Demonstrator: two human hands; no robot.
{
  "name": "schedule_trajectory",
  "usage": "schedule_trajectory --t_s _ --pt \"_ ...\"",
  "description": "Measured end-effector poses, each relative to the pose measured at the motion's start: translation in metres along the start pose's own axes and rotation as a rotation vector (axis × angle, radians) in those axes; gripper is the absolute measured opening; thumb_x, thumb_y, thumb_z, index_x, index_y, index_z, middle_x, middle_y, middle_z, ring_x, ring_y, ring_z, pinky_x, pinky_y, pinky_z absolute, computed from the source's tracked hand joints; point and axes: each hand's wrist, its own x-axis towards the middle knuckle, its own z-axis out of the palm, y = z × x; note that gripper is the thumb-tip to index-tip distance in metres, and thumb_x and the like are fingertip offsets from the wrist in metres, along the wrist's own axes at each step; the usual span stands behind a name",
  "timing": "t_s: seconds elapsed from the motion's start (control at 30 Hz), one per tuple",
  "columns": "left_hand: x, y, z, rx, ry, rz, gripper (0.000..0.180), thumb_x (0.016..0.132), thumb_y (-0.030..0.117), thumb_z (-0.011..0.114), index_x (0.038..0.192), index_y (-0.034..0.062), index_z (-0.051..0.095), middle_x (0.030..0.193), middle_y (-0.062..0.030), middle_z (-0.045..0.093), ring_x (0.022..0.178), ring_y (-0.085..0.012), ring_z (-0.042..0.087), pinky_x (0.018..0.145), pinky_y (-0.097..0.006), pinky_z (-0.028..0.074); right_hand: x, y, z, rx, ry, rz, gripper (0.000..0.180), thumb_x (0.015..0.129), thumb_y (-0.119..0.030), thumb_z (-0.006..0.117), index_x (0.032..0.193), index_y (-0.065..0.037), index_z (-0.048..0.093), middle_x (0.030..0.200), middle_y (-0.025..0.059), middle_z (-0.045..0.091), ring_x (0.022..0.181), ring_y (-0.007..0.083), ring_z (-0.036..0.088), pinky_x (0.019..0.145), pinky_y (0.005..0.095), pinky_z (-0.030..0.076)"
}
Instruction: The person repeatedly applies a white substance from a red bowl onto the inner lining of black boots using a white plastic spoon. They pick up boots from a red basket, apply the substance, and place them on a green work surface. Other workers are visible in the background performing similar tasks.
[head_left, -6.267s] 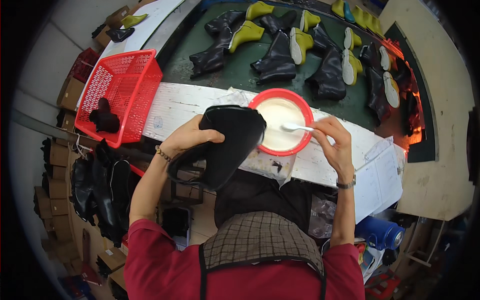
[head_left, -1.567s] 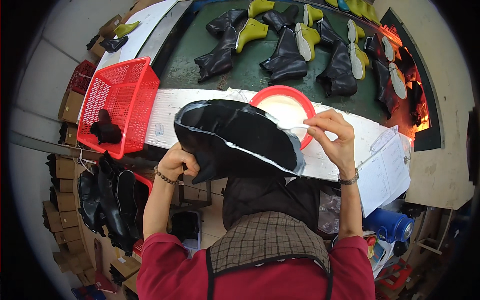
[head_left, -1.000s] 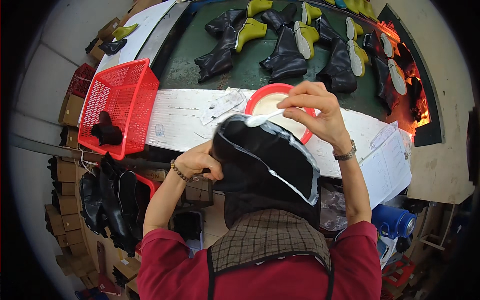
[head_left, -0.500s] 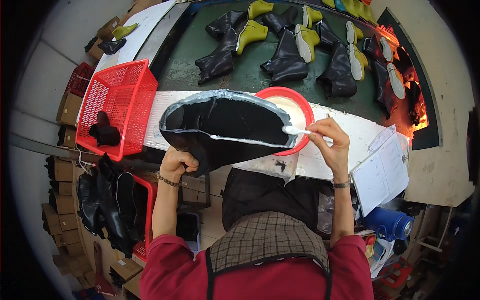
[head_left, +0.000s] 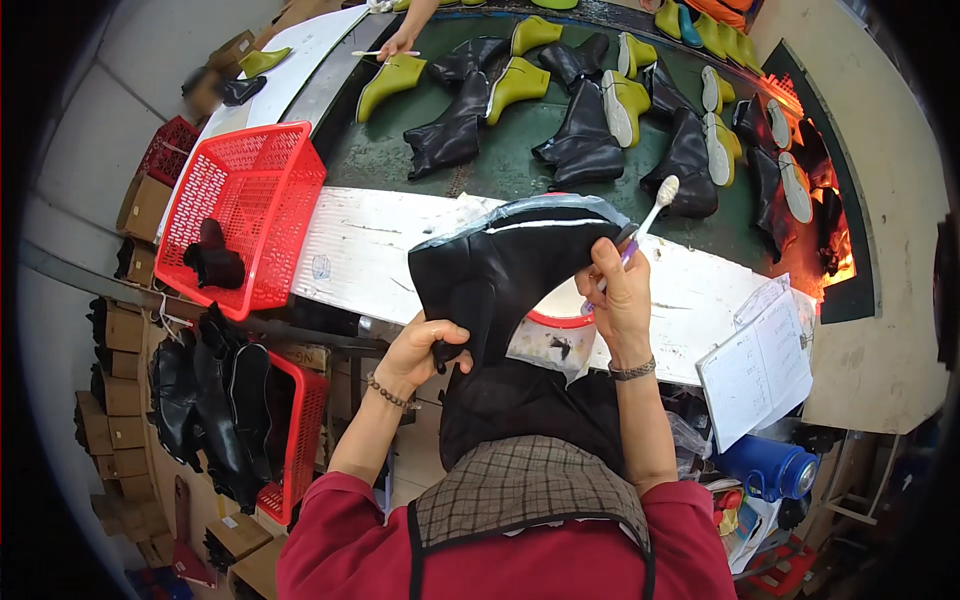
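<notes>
In front of me a black boot upper (head_left: 510,265) is held up on its side, a pale coated rim along its far edge. My left hand (head_left: 425,350) is closed round its shaft. My right hand (head_left: 618,295) pinches the boot's toe end and also grips a toothbrush (head_left: 662,200), whose whitened head points up and away from the boot. Behind the boot, mostly hidden, is a red basin (head_left: 562,321) with pale liquid in it. Below it a stained white sheet (head_left: 540,350) hangs at the bench edge.
Black boots (head_left: 450,130) and yellow-green soles (head_left: 625,105) lie on a green belt leading to a glowing heater opening (head_left: 835,220). A co-worker's hand (head_left: 400,45) holds a brush near one sole. A red basket (head_left: 295,215) stands left, a notebook (head_left: 755,375) right.
The boot has turned over and shifted right, its opening now facing away. My right hand has moved from brushing the rim to holding the toe. A co-worker's hand and another sole have appeared.
</notes>
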Motion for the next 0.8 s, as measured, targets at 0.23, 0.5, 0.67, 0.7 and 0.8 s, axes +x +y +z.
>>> schedule_trajectory --t_s 0.23,0.5,0.67,0.7,0.8 --pt "-0.003 -0.006 0.006 0.077 0.096 0.254 0.023 0.099 0.01 0.069 0.117 -0.0025 0.063 0.099 -0.0072 0.072 0.075 -0.0151 0.07 0.056 -0.031 0.061 0.023 -0.003 -0.008 -0.209 0.004 0.072 0.031 0.103 -0.028 0.068 0.101 0.003 0.067 0.08 0.0051 0.065 0.048 0.0054 0.049 0.04 0.022 0.024" --pt "0.007 0.043 -0.053 0.019 0.416 0.537 0.027 0.098 0.01 0.07 0.125 0.0086 0.065 0.107 -0.0012 0.073 0.087 -0.0121 0.07 0.06 -0.029 0.056 0.03 0.013 -0.119 -0.466 0.324 -0.055 0.034 0.105 -0.027 0.063 0.128 -0.001 0.065 0.088 0.0001 0.064 0.056 0.0011 0.043 0.046 0.0181 0.029" --pt "0.049 0.095 -0.066 0.346 0.567 0.713 0.031 0.097 0.015 0.072 0.124 0.0007 0.063 0.11 -0.0058 0.071 0.09 -0.0134 0.069 0.065 -0.03 0.06 0.027 0.071 -0.171 -0.965 0.414 -0.301 0.025 0.102 -0.021 0.066 0.115 0.0 0.068 0.08 -0.0022 0.058 0.063 0.004 0.042 0.054 0.0224 0.033" --pt "0.058 0.106 -0.068 0.41 0.572 0.763 0.033 0.098 0.016 0.071 0.125 -0.0014 0.062 0.111 -0.0073 0.071 0.09 -0.0135 0.069 0.065 -0.029 0.06 0.029 0.07 -0.171 -0.94 0.426 -0.286 0.023 0.102 -0.02 0.066 0.115 0.0 0.068 0.08 -0.0032 0.057 0.065 0.0042 0.042 0.055 0.0228 0.033" --pt "0.085 0.125 -0.082 0.552 0.64 0.903 0.037 0.099 0.018 0.07 0.126 -0.0034 0.06 0.113 -0.0087 0.07 0.09 -0.0125 0.069 0.063 -0.028 0.06 0.027 0.067 -0.161 -0.86 0.477 -0.225 0.021 0.101 -0.017 0.067 0.114 0.0 0.069 0.077 -0.0068 0.052 0.066 0.0039 0.041 0.056 0.0233 0.032"
